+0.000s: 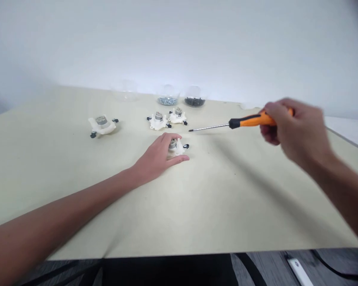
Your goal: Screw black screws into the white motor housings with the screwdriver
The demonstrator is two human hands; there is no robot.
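Near the middle of the table, my left hand grips a white plastic motor bracket with a small metal motor in it. Its fingers cover the left part of the bracket, and a black piece sticks out on the right. My right hand is closed around the orange and black handle of a screwdriver. The shaft points left, tilted slightly down, and its tip is above and right of the held bracket, apart from it. Two more motor brackets stand just behind my left hand.
Another motor bracket stands to the left. At the back, by the wall, are a clear cup of silvery screws, a clear cup of dark small parts and a further clear cup. The table's front edge runs below.
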